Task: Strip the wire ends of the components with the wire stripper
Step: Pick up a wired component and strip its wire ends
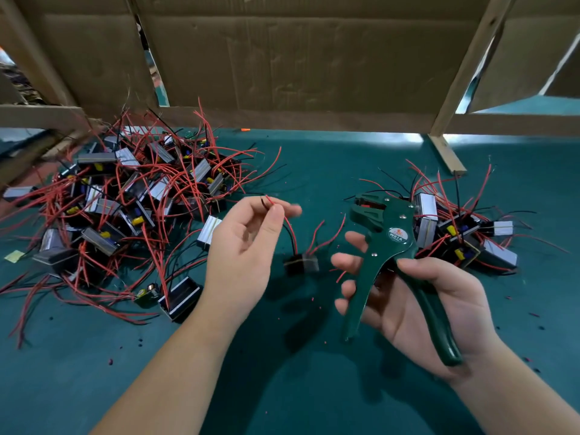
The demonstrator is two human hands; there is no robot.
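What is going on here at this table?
The person's left hand pinches the red and black wire ends of one component, which seems to hang below. The right hand holds the green wire stripper, not yet on the wires. A large pile of components lies left, a smaller pile right.

A dark green mat (pixel 314 387) covered the table. Behind it stood sheets of brown cardboard (pixel 298 58), framed by pale wooden slats (pixel 466 73). A small yellow scrap of paper (pixel 14 255) lay flat on the mat near its left edge, and an orange speck (pixel 245 130) sat at its far edge.
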